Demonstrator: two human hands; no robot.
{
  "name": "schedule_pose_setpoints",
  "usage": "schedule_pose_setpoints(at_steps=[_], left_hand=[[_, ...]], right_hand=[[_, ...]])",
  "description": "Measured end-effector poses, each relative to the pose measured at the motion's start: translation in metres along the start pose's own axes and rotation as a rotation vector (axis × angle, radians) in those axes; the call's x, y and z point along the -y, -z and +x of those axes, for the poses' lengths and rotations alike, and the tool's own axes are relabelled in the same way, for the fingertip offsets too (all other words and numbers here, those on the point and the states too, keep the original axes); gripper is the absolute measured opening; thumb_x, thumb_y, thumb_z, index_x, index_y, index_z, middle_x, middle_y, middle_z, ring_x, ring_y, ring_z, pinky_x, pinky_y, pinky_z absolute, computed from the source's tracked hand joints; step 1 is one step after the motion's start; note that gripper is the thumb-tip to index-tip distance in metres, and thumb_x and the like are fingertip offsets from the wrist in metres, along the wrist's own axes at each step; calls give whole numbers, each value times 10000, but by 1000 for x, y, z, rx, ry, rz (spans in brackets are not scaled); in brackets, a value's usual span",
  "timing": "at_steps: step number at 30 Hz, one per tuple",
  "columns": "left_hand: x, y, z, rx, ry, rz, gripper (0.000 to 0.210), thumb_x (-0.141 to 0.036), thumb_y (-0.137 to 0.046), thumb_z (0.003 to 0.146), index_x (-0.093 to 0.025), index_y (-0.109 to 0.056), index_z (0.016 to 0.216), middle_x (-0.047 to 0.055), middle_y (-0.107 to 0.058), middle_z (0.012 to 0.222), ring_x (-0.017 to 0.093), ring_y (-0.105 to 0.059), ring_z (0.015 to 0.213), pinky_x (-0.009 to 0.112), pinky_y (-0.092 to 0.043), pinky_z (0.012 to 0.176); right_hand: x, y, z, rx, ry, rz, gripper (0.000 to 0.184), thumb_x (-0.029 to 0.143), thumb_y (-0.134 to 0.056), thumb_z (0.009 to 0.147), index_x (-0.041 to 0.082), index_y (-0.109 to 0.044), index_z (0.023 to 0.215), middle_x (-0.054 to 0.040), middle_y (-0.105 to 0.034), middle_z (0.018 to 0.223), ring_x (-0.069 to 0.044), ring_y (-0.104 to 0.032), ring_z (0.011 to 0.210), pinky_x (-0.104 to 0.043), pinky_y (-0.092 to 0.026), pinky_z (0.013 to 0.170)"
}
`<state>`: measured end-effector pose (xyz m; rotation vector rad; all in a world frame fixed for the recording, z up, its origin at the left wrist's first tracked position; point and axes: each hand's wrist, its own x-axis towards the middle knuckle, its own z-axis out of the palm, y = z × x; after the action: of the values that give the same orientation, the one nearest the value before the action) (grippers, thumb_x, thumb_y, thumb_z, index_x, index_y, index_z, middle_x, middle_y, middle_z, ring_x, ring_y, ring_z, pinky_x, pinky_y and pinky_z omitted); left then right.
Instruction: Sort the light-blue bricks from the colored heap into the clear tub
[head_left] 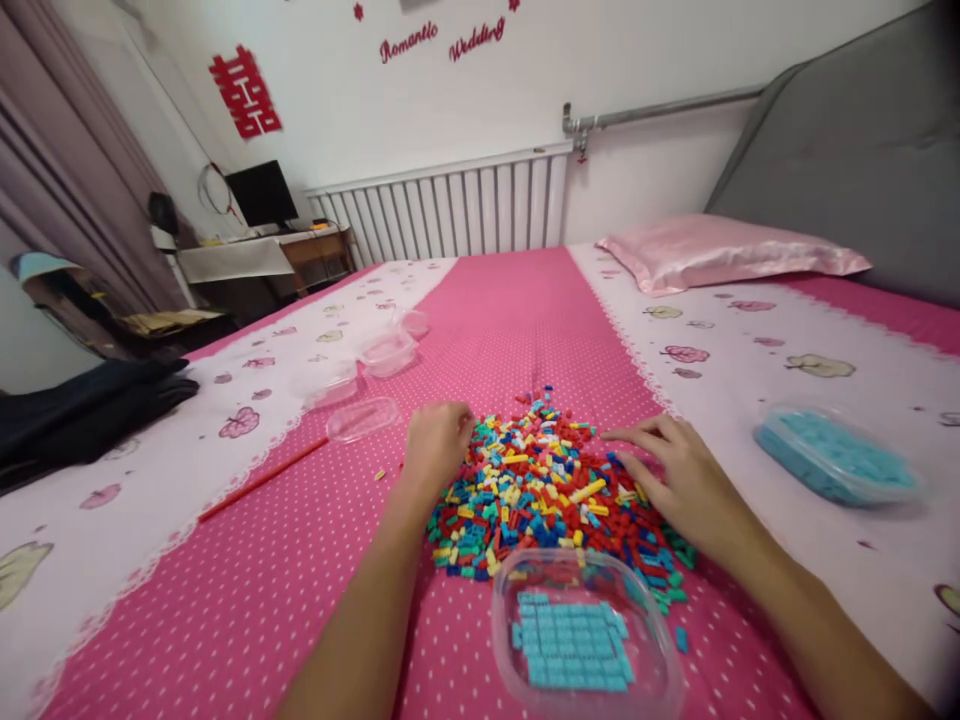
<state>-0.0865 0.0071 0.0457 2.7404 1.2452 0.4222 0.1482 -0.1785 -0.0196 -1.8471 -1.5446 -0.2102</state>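
Note:
A heap of small building bricks (525,490) in red, yellow, blue, green and white lies on the pink bedding. My left hand (439,440) is at the heap's left edge with its fingers curled in; anything between the fingertips is hidden. Over the right side of the heap, my right hand (679,475) reaches in with thumb and fingers apart, and no brick shows in it. Close to me, in front of the heap, stands a clear plastic container (660,665). Light-blue bricks (574,645) lie in neat rows on its bottom.
On the right sits a clear tub (840,455) full of light-blue bricks. Clear containers (386,352) and a lid (364,418) lie to the left, near a red stick (262,480). A pink pillow (727,252) and dark clothing (90,410) are farther out.

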Motion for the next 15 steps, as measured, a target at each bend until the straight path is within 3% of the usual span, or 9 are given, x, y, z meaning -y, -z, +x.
schedule_pose_setpoints(at_steps=[4, 9, 15], left_hand=[[15, -16, -3, 31, -70, -43, 219, -269, -531, 995, -167, -709, 1070, 72, -717, 1033, 199, -652, 981, 383, -495, 933], [22, -16, 4, 152, -278, -136, 147, -307, -645, 935, -250, -764, 1000, 46, -688, 994, 189, -622, 963, 308, -452, 868], [16, -8, -2, 141, -360, -96, 117, -258, -715, 863, -290, -793, 943, 56, -642, 1010, 243, -567, 1050, 412, -403, 977]], right_hand=[[-12, -7, -2, -36, -58, -36, 369, 433, -480, 1006, 219, -725, 1180, -99, -638, 1105, -252, -566, 1083, -470, -444, 1018], [-31, -20, -11, -80, -124, -64, 333, 412, -491, 1024, 176, -681, 1159, -77, -662, 1116, -224, -610, 1084, -478, -491, 990], [-31, -30, -19, -114, -186, -67, 378, 414, -623, 965, 171, -617, 1254, -93, -639, 1250, -228, -638, 1096, -471, -547, 942]])
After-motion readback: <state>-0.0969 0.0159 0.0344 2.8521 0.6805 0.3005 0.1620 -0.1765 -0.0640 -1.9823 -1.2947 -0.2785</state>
